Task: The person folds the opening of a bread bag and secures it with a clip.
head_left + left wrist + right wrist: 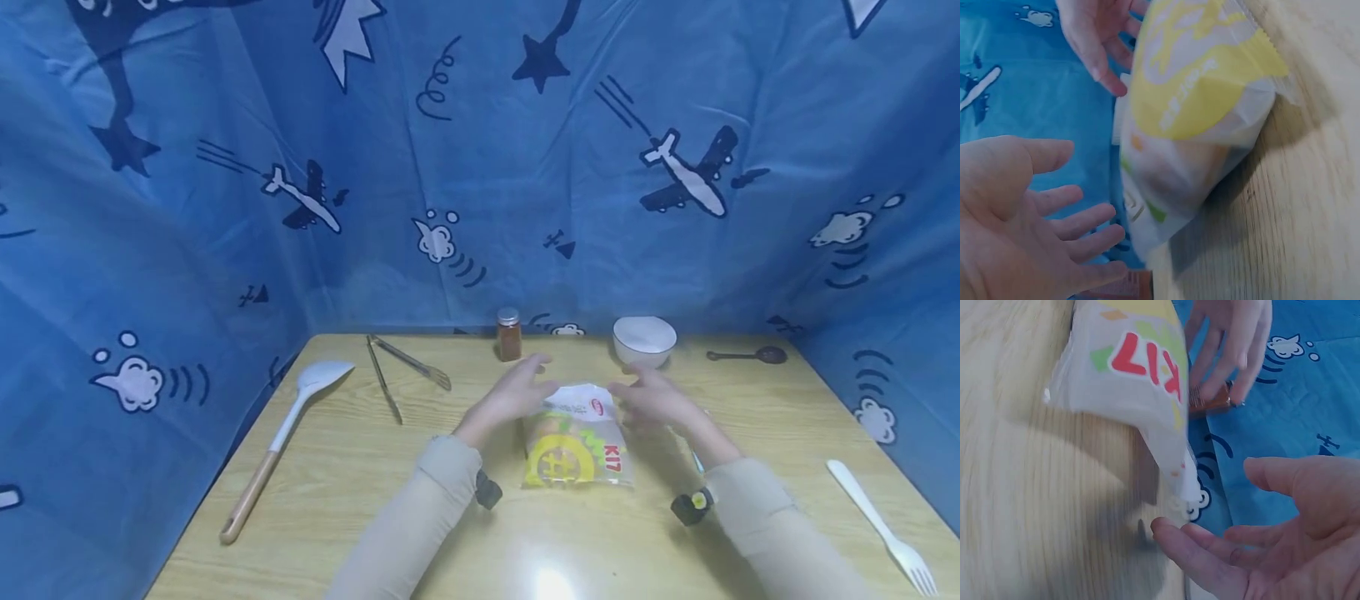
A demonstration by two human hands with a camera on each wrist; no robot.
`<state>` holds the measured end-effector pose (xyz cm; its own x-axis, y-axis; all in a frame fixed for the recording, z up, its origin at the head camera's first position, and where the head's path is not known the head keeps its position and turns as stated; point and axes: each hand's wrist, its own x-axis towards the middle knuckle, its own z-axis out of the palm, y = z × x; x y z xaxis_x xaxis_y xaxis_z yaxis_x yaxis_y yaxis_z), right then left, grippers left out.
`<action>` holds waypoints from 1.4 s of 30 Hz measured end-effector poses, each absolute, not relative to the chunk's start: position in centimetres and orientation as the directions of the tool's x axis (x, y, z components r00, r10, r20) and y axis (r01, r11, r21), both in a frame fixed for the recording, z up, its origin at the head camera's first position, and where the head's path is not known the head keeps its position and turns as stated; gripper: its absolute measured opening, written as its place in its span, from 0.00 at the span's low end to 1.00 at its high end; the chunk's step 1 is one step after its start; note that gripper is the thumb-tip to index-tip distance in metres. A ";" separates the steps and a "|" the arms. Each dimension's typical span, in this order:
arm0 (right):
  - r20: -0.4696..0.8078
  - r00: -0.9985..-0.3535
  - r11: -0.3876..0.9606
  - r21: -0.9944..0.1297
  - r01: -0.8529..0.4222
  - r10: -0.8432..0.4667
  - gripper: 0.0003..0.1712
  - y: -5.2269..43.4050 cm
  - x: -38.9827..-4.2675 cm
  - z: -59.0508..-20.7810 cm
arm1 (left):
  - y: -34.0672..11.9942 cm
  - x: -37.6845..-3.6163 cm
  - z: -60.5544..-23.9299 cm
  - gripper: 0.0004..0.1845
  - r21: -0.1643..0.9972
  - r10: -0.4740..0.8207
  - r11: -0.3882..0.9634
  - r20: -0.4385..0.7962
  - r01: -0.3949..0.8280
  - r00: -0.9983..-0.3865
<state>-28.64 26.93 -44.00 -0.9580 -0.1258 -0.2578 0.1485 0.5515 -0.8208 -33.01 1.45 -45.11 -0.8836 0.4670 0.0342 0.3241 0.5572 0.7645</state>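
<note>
a sealed snack bag (pixel 576 443), white plastic with a yellow circle and red lettering, lies flat on the wooden tabletop (pixel 360 492) and serves as the landmark here. the left hand (pixel 512 393) hovers just to the left of the bag's far end, and the right hand (pixel 654 400) hovers just to the right of that same end. both hands face each other across the bag with palms turned inward.

the left wrist view shows the left hand's fingers (pixel 1079 225) spread and nearly straight, gripping nothing, with a gap between them and the bag's side. the right wrist view shows the right hand's fingers (pixel 1210 556) loosely extended too, holding nothing; one fingertip sits very close to the bag's edge, and whether it touches cannot be told through the blur.

beyond the bag, toward the blue printed curtain (pixel 480 167), stands a small spice jar (pixel 509 334) with a metal cap. beyond and right of the bag sits a white bowl (pixel 644 340), and farther right of that lies a dark spoon (pixel 750 355). beyond and left of the bag lie metal tongs (pixel 401 372). well to the bag's left lies a pale spatula (pixel 281 437) with a wooden handle. well to the bag's right, nearer the person, lies a white fork (pixel 885 527).
</note>
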 end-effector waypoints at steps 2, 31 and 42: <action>-0.266 -0.956 0.558 -0.815 0.155 -0.122 0.43 26.4 -28.9 -44.3 | 2.0 -33.3 -45.4 0.30 0.754 0.471 0.567 0.034 0.332 -0.881; -0.161 -0.983 0.639 -0.766 0.066 -0.091 0.12 25.0 -29.8 -46.1 | 4.8 -35.0 -45.6 0.17 0.692 0.539 0.603 0.011 0.396 -0.842; -0.106 -0.982 0.490 -0.872 0.016 -0.156 0.10 24.7 -28.9 -44.0 | 4.5 -34.5 -44.2 0.11 0.758 0.502 0.522 0.098 0.391 -0.859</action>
